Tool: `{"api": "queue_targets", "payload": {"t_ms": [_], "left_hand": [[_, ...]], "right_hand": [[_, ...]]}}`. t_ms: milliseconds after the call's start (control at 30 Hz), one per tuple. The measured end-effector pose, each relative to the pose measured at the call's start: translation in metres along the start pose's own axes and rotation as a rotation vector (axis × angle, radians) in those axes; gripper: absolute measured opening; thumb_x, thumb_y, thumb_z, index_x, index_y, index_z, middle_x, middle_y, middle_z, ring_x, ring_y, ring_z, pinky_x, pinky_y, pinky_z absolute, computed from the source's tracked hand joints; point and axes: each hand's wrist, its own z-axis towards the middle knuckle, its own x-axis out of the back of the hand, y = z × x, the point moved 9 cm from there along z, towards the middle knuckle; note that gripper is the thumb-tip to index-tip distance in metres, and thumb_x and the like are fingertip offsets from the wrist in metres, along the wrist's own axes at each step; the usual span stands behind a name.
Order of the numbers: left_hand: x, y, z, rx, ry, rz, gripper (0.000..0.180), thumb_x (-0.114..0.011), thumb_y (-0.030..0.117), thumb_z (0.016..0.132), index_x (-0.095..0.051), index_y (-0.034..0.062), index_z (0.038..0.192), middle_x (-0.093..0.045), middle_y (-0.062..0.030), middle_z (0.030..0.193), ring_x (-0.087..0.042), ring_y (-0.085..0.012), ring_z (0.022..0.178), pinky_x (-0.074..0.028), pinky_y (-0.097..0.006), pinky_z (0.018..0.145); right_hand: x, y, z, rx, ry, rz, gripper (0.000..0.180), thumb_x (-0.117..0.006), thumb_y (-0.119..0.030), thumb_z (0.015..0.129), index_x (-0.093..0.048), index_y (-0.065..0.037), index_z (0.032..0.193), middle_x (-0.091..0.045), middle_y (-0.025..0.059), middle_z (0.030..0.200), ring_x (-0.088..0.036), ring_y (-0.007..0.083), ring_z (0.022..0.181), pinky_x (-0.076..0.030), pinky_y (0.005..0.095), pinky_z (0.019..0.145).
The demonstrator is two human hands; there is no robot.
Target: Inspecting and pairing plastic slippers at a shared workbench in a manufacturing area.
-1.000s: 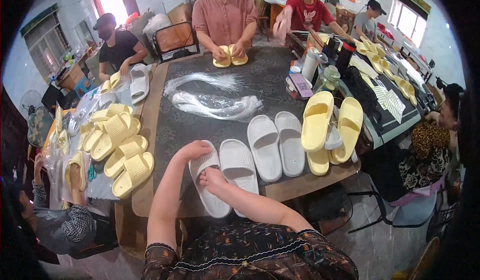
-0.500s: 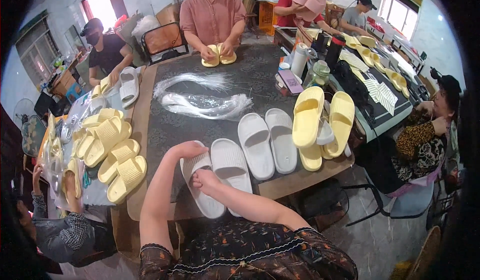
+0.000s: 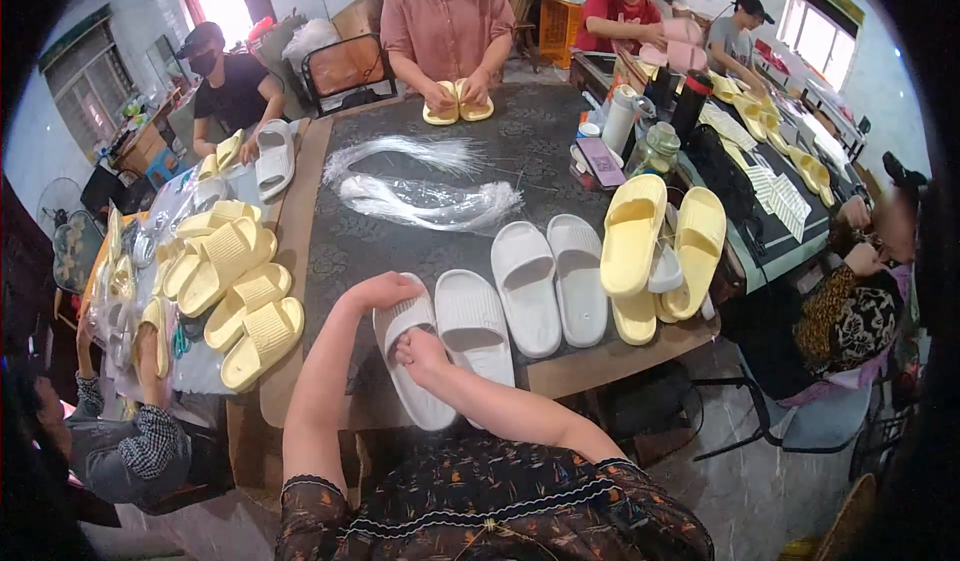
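Note:
A light grey slide slipper (image 3: 425,401) lies in front of me at the table's near edge, toe pointing away. My left hand (image 3: 385,289) curls over its toe end, gripping it from the far left. My right hand (image 3: 422,353) is closed at the foot opening, fingertips bunched against the strap's near edge; whatever they pinch is hidden. Its grey mate (image 3: 475,336) rests right beside it, partly covered by my right forearm. Another grey pair (image 3: 525,286) sits to the right, next to yellow slippers (image 3: 633,231), some stacked on others.
Bundles of clear plastic strands (image 3: 430,206) lie mid-table. Yellow slippers (image 3: 240,251) crowd the left side table. Bottles (image 3: 620,121), a glass jar (image 3: 660,146) and a phone (image 3: 600,161) stand at right. Across the table, a person (image 3: 447,31) handles yellow slippers. Several other people sit around.
My view has shifted slightly, moving the scene a little right. Both hands stay on the same grey slipper. At the back right, a person has lowered pink slippers from in front of the face.

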Motion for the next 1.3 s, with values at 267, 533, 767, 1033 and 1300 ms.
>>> {"api": "queue_targets", "payload": {"t_ms": [267,533,767,1033,1300], "left_hand": [[0.004,0.004,-0.002,0.008,-0.077,-0.064,0.041,-0.055,0.04,0.091,-0.068,0.0021,0.1,-0.057,0.0034,0.078,-0.045,-0.0074,0.07,-0.038,-0.027,0.061],[0.0,0.004,0.001,0.018,-0.145,-0.026,0.049,-0.055,0.041,0.091,-0.06,0.0,0.118,-0.063,-0.0052,0.105,-0.054,-0.0134,0.092,-0.044,-0.028,0.081],[-0.007,-0.005,-0.001,0.08,-0.025,0.004,0.042,-0.058,0.037,0.089,-0.064,0.005,0.115,-0.065,-0.0048,0.104,-0.056,-0.0126,0.091,-0.046,-0.03,0.079],[0.019,-0.019,-0.029,-0.032,0.631,-0.548,0.023,-0.065,0.018,0.084,-0.069,-0.0014,0.096,-0.066,-0.0016,0.08,-0.056,-0.0057,0.071,-0.045,-0.021,0.065],[0.014,0.022,-0.046,0.088,0.565,0.178,0.037,-0.058,0.034,0.086,-0.065,0.0055,0.11,-0.067,-0.0174,0.099,-0.065,-0.0268,0.092,-0.048,-0.036,0.083]], "right_hand": [[-0.002,0.003,0.008,-0.065,-0.048,-0.115,0.011,-0.041,0.0,0.082,-0.041,-0.007,0.074,-0.037,0.0017,0.065,-0.033,0.0121,0.048,-0.025,0.0268,0.041],[0.002,0.002,0.008,-0.044,0.001,-0.147,0.013,-0.041,0.003,0.08,-0.041,-0.008,0.074,-0.039,0.0021,0.066,-0.034,0.0121,0.048,-0.025,0.0269,0.041],[0.005,0.0,0.007,-0.036,-0.021,-0.142,0.012,-0.042,0.003,0.08,-0.041,-0.008,0.074,-0.038,0.0015,0.064,-0.033,0.0118,0.048,-0.025,0.0263,0.041],[0.001,-0.003,0.001,0.022,-0.024,-0.153,0.014,-0.044,0.001,0.08,-0.042,-0.008,0.069,-0.038,0.0027,0.062,-0.034,0.0122,0.047,-0.027,0.0259,0.041],[0.004,-0.003,0.003,0.033,0.09,-0.187,0.014,-0.046,-0.002,0.082,-0.045,-0.008,0.069,-0.04,0.0028,0.06,-0.035,0.0137,0.045,-0.026,0.0276,0.04]]}}
